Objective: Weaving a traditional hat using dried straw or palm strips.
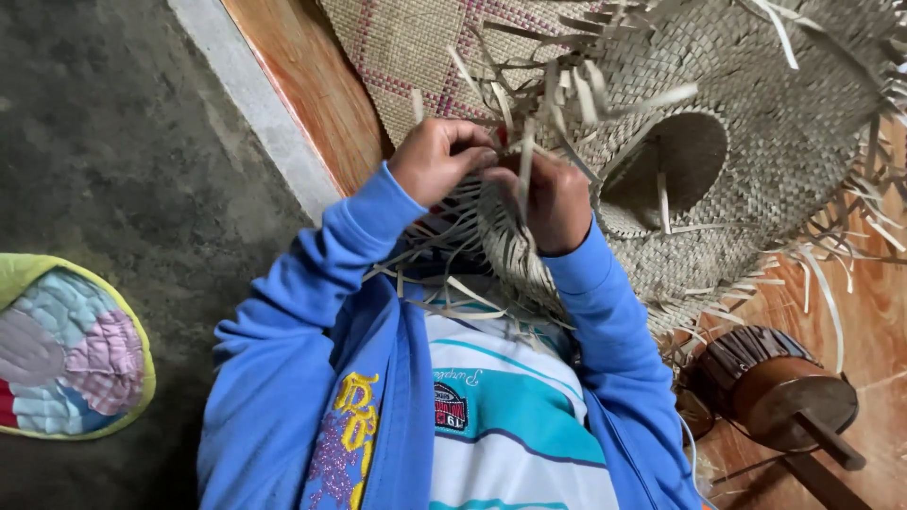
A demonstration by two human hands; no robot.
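Here, hands (491, 179) amid hat (718, 161) strips.

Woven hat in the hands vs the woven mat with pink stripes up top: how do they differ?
The woven hat is shaped, with a hollow crown; the mat lies flat on the floor. The hat is plain straw colour; the mat carries pink bands. The hat's edge bristles with loose strips, worked by the left hand and right hand; the mat is untouched. Both are plaited from flat strips.
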